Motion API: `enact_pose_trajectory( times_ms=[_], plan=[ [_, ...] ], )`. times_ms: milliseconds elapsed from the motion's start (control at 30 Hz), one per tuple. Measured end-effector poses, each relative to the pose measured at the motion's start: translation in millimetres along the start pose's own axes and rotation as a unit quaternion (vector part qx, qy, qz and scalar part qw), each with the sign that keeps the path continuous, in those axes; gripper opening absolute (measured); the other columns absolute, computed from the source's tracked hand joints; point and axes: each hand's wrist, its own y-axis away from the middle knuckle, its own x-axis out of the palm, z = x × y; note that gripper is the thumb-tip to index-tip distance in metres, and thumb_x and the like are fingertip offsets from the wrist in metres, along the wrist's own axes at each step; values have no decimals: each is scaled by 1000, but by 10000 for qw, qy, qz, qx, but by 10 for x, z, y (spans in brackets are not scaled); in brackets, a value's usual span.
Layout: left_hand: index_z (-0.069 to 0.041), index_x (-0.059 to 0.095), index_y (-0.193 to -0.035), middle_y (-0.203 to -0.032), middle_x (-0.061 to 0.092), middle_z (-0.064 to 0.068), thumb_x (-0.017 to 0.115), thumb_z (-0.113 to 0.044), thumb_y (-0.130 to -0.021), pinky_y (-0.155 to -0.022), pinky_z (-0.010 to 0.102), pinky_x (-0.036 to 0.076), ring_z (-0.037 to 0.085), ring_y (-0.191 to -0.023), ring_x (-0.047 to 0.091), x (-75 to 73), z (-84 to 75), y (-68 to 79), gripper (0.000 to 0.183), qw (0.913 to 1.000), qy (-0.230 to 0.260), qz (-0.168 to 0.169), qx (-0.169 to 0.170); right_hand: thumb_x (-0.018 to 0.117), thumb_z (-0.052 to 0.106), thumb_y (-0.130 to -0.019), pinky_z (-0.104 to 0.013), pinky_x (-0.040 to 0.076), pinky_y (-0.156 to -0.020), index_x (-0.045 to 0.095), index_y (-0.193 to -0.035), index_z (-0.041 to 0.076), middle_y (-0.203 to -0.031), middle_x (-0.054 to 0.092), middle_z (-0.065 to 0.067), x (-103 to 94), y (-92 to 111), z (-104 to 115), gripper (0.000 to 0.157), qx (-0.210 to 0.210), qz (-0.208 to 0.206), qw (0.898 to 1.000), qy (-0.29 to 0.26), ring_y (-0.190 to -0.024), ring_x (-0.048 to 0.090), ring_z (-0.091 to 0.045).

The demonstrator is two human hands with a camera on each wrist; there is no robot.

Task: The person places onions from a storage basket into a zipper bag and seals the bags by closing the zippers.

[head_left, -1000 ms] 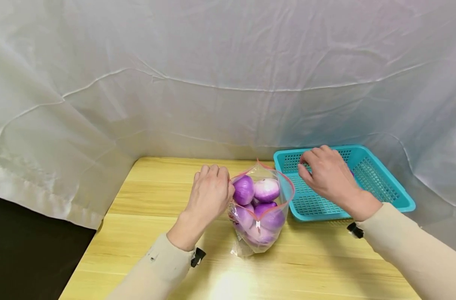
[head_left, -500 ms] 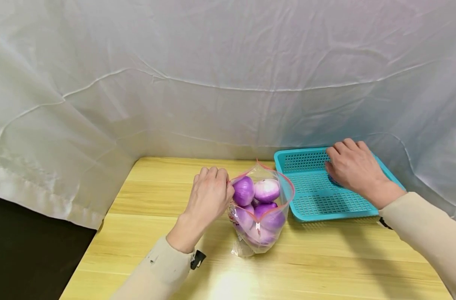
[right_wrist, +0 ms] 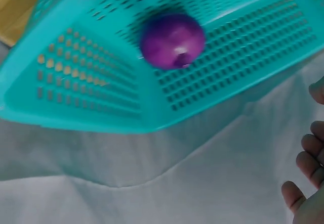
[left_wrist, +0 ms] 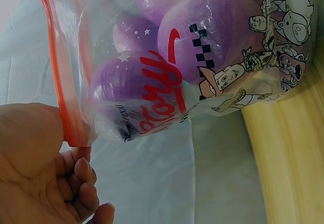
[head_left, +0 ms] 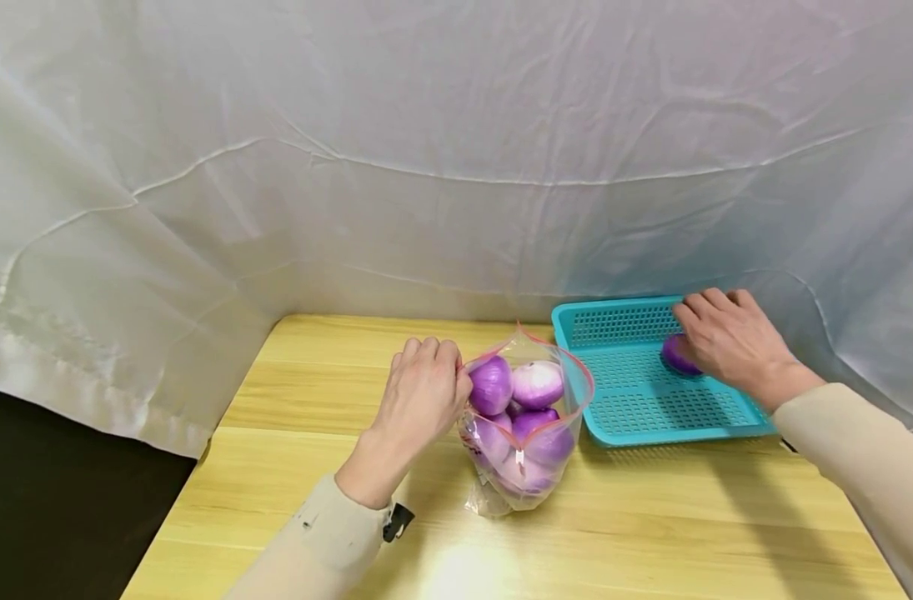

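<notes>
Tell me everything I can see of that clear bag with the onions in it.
The bag is see-through, thin-looking plastic, with an open red rim, a white slider, and red lettering and cartoon figures on its side. It sits opening upward on the wood-grained table beside the turquoise basket, bulging with purple onions. The left hand pinches its rim.

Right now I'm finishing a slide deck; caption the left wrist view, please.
A left hand pinches the red zip edge of a clear printed bag holding purple onions.

Pale wrinkled cloth [head_left: 426, 100] behind yellowish wood-grain table [head_left: 306, 392]; white glare [head_left: 459, 575] on it; dark area [head_left: 58, 500] beyond left edge.
</notes>
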Motion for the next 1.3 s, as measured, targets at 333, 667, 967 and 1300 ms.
enact_pose_trajectory(
  times_ms=[333, 667, 967, 1300],
  plan=[
    [-14, 55, -78, -72, 49, 0, 58, -20, -86, -62, 32, 35, 21, -69, 41, 0, -12, 7, 11, 10000, 68, 3, -7, 77, 29, -78, -52, 38, -76, 55, -108, 2, -101, 57, -17, 211, 134, -223, 46, -99, 602, 9975, 369, -98, 51, -36],
    [-14, 55, -78, -72, 49, -1, 58, -20, -86, -64, 32, 35, 20, -70, 41, 10, -19, 19, 11, 9999, 87, 71, -11, 71, 26, -83, -57, 38, -85, 55, -119, 3, -117, 57, -18, 392, 173, -309, 46, -309, 1067, 9923, 546, -108, 50, -37],
    [-14, 55, -77, -71, 49, -1, 59, -21, -86, -63, 32, 35, 21, -68, 42, 31, -40, 35, 13, 10000, 5, 65, 13, 66, 15, -89, -65, 31, -103, 51, -139, 10, -143, 49, -15, 518, 229, -318, 51, -705, 1929, 9739, 968, -132, 42, -37],
    [-14, 54, -76, -70, 47, -2, 58, -21, -86, -62, 31, 33, 20, -68, 40, 39, -54, 65, 13, 9999, -80, 88, -14, 66, 14, -89, -64, 32, -103, 53, -137, 13, -140, 51, -13, 721, 275, -371, 50, -945, 1885, 9715, 1080, -128, 43, -38]
  ],
)
